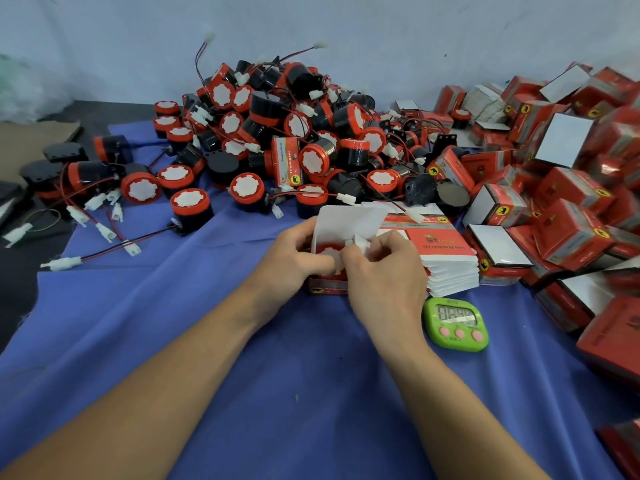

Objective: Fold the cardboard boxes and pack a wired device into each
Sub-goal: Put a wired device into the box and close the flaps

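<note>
A small red cardboard box stands on the blue cloth at the centre with its white lid flap raised. Inside it sits a red and black wired device with a white face. My left hand grips the box's left side. My right hand pinches the device's white connector at the box's opening. A stack of flat unfolded boxes lies just right of my right hand.
A big heap of wired devices fills the back of the cloth, with loose ones and white plugs at the left. Several packed red boxes pile up on the right. A green timer lies near my right wrist.
</note>
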A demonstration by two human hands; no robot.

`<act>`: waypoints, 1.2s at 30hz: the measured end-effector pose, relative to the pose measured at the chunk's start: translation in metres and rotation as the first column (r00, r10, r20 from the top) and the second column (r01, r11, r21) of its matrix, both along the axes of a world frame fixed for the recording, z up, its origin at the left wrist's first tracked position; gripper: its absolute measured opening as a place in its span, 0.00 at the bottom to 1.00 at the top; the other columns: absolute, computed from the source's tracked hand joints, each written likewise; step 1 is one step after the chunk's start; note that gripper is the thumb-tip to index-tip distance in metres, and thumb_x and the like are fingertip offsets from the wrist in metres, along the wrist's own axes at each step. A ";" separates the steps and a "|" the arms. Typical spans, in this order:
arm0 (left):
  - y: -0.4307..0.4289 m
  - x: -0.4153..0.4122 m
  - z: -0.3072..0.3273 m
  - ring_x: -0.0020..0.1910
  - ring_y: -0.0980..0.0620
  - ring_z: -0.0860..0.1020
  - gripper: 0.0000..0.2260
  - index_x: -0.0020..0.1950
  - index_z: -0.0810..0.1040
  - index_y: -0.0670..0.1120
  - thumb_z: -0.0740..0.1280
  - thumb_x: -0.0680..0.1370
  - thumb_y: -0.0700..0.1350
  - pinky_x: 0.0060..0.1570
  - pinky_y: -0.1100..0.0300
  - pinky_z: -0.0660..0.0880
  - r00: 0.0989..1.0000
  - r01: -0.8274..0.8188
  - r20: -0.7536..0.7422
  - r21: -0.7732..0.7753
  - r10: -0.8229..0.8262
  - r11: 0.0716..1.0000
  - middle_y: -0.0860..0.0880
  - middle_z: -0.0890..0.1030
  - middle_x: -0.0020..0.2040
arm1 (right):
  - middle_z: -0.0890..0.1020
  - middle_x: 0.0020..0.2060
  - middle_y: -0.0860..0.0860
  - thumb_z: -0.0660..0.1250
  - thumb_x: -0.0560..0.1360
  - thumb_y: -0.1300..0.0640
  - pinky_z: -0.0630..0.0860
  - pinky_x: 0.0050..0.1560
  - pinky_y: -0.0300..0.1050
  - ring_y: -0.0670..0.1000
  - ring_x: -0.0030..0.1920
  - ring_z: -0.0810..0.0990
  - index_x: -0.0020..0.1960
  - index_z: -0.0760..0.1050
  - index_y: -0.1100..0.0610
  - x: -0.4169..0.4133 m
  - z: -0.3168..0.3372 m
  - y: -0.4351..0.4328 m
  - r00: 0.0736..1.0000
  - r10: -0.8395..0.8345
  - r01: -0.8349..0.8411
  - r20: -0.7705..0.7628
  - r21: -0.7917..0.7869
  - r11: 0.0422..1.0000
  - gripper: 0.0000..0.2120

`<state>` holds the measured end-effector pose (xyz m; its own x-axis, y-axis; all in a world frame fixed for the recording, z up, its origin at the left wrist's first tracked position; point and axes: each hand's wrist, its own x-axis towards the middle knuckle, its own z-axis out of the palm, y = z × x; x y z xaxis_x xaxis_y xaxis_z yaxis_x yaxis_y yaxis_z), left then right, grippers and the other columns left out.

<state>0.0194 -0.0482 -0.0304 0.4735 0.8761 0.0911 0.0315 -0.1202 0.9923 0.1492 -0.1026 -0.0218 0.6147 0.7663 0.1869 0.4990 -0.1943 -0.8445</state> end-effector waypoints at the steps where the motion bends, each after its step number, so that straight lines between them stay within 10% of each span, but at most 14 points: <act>1: -0.001 0.000 0.000 0.57 0.49 0.83 0.31 0.67 0.80 0.48 0.65 0.64 0.35 0.53 0.58 0.80 0.999 0.026 0.031 -0.017 -0.026 1.000 0.45 0.86 0.58 | 0.77 0.40 0.46 0.71 0.71 0.49 0.63 0.34 0.34 0.40 0.40 0.74 0.39 0.70 0.52 0.000 -0.001 0.000 1.000 0.018 -0.018 0.004 0.013 1.000 0.11; 7: -0.001 -0.001 -0.003 0.65 0.38 0.80 0.28 0.71 0.78 0.45 0.62 0.71 0.42 0.65 0.44 0.77 0.978 0.121 0.182 -0.100 -0.101 0.988 0.40 0.83 0.64 | 0.77 0.34 0.47 0.67 0.75 0.53 0.60 0.33 0.43 0.43 0.36 0.72 0.42 0.67 0.52 0.004 0.000 0.003 0.991 0.055 -0.055 0.123 -0.004 0.998 0.09; 17: 0.003 0.002 -0.009 0.59 0.49 0.85 0.17 0.64 0.83 0.49 0.70 0.78 0.33 0.58 0.55 0.81 0.998 -0.063 -0.028 -0.055 0.061 0.997 0.49 0.87 0.57 | 0.78 0.33 0.45 0.67 0.74 0.48 0.60 0.32 0.37 0.43 0.38 0.75 0.41 0.68 0.49 0.008 -0.004 0.001 0.986 0.121 -0.122 0.116 0.008 0.992 0.09; 24: 0.004 0.008 -0.005 0.55 0.46 0.85 0.16 0.55 0.85 0.49 0.73 0.73 0.32 0.61 0.42 0.80 0.972 -0.189 -0.152 -0.039 0.181 0.981 0.49 0.88 0.51 | 0.77 0.30 0.47 0.70 0.76 0.49 0.68 0.35 0.50 0.52 0.35 0.76 0.40 0.68 0.51 0.018 -0.001 0.002 0.988 0.125 -0.125 0.088 -0.001 0.992 0.13; 32: 0.001 0.012 -0.009 0.47 0.58 0.86 0.14 0.51 0.86 0.57 0.73 0.66 0.52 0.51 0.53 0.82 0.954 -0.263 -0.157 -0.037 0.254 0.964 0.57 0.88 0.46 | 0.80 0.38 0.51 0.66 0.71 0.50 0.74 0.40 0.54 0.47 0.36 0.74 0.47 0.74 0.50 0.016 0.009 -0.005 0.920 0.377 -0.357 -0.108 0.170 0.919 0.07; 36: 0.000 0.012 -0.008 0.45 0.63 0.85 0.13 0.48 0.84 0.65 0.72 0.64 0.60 0.43 0.65 0.80 0.959 -0.239 -0.159 -0.003 0.235 0.971 0.61 0.87 0.46 | 0.80 0.42 0.39 0.71 0.73 0.50 0.72 0.45 0.37 0.45 0.45 0.76 0.45 0.76 0.45 0.016 0.006 -0.005 0.934 0.346 -0.356 0.087 0.154 0.922 0.04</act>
